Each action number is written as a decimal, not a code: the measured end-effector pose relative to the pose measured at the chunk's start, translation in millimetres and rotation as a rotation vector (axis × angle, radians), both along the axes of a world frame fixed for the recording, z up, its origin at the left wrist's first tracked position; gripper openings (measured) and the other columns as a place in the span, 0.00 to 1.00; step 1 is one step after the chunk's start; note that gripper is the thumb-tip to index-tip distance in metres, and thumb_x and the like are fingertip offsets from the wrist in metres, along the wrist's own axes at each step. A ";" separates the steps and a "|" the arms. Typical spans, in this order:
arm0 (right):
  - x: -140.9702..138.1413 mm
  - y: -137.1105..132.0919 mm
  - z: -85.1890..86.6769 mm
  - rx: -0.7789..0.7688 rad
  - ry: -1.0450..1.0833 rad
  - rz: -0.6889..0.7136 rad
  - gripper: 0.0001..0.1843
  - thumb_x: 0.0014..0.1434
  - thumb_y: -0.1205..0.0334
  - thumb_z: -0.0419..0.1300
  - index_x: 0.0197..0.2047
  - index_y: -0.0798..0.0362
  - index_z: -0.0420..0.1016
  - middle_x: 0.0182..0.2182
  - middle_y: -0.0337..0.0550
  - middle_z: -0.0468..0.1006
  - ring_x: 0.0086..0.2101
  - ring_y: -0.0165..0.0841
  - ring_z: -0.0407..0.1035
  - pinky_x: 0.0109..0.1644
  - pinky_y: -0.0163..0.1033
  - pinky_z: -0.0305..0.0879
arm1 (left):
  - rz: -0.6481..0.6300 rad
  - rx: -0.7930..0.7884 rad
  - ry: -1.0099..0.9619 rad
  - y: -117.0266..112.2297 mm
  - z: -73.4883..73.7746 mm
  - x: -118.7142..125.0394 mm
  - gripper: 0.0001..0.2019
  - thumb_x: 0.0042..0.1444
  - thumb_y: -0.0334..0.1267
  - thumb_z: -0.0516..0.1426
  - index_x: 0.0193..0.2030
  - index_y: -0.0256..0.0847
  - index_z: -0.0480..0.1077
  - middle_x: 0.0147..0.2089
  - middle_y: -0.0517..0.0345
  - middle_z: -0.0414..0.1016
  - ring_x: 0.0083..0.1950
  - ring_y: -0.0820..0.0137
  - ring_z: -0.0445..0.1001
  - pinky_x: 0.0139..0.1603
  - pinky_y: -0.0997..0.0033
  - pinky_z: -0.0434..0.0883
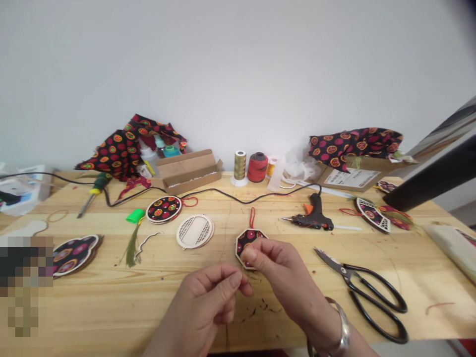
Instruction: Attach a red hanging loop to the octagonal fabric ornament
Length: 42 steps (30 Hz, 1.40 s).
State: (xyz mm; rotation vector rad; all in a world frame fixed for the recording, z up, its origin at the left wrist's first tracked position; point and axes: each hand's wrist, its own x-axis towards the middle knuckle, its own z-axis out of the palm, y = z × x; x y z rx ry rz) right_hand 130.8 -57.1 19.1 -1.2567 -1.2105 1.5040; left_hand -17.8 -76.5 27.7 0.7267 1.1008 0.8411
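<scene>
My left hand [213,300] is closed in a pinch, thumb against forefinger, low over the table's middle. Just to its right and slightly higher, my right hand [284,275] also pinches, with a metal bangle [344,327] on its wrist. Whatever lies between the fingertips of either hand is too fine or hidden to make out. Behind my right fingertips is an octagonal pendant [243,240] of dark patterned fabric in a pale wooden frame, partly covered, with a red cord loop [252,217] at its top. A round pale wooden lattice piece [195,231] lies left of it.
Black-handled scissors [375,292] lie at right, below a glue gun [314,215] whose cord crosses the table. Thread spools [256,167] and a cardboard box [191,173] stand along the wall. A round fabric pendant [163,209], a green tassel [132,245] and a screwdriver [92,193] lie left.
</scene>
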 end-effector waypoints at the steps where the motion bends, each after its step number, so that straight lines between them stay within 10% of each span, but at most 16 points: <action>1: 1.2 -0.6 -0.7 0.012 -0.014 -0.013 0.16 0.58 0.52 0.56 0.28 0.56 0.73 0.23 0.37 0.69 0.26 0.27 0.60 0.32 0.35 0.55 | 0.005 0.000 0.006 0.2 0.1 -0.3 0.10 0.48 0.41 0.62 0.24 0.34 0.74 0.24 0.59 0.72 0.19 0.82 0.50 0.20 0.78 0.49; 11: -2.4 -5.3 8.3 -0.134 0.325 0.065 0.11 0.45 0.59 0.67 0.25 0.58 0.73 0.16 0.34 0.70 0.21 0.25 0.63 0.30 0.33 0.59 | -0.057 0.026 0.066 0.7 1.5 1.2 0.13 0.47 0.44 0.62 0.23 0.34 0.76 0.19 0.63 0.65 0.20 0.81 0.48 0.20 0.77 0.48; 18: 0.7 -8.1 6.7 0.012 0.144 0.076 0.12 0.50 0.60 0.63 0.21 0.55 0.66 0.17 0.33 0.67 0.22 0.25 0.62 0.30 0.33 0.58 | -0.137 0.065 0.198 1.8 2.5 -2.5 0.12 0.49 0.45 0.60 0.28 0.37 0.78 0.23 0.59 0.71 0.20 0.79 0.51 0.21 0.77 0.52; 25: 10.5 -11.4 11.8 0.166 -0.120 -0.058 0.08 0.53 0.62 0.61 0.24 0.53 0.68 0.24 0.35 0.66 0.28 0.28 0.60 0.33 0.34 0.56 | -0.269 0.299 0.405 3.6 -1.5 -12.4 0.09 0.54 0.41 0.57 0.27 0.44 0.76 0.26 0.62 0.73 0.32 0.70 0.68 0.35 0.76 0.63; 36: 36.2 -23.4 40.6 0.374 -0.114 -0.230 0.10 0.57 0.59 0.59 0.26 0.50 0.68 0.26 0.35 0.66 0.31 0.28 0.60 0.34 0.32 0.57 | -0.275 0.841 0.595 20.9 -15.5 -29.0 0.10 0.54 0.31 0.55 0.32 0.48 0.77 0.28 0.63 0.72 0.36 0.70 0.69 0.39 0.73 0.64; 42: 50.7 -32.1 51.8 0.479 -0.177 -0.347 0.08 0.57 0.60 0.60 0.27 0.48 0.68 0.27 0.38 0.66 0.32 0.31 0.62 0.33 0.34 0.59 | -0.308 0.857 0.754 31.6 -23.8 -38.1 0.11 0.57 0.34 0.54 0.31 0.49 0.78 0.29 0.58 0.75 0.40 0.64 0.68 0.47 0.65 0.64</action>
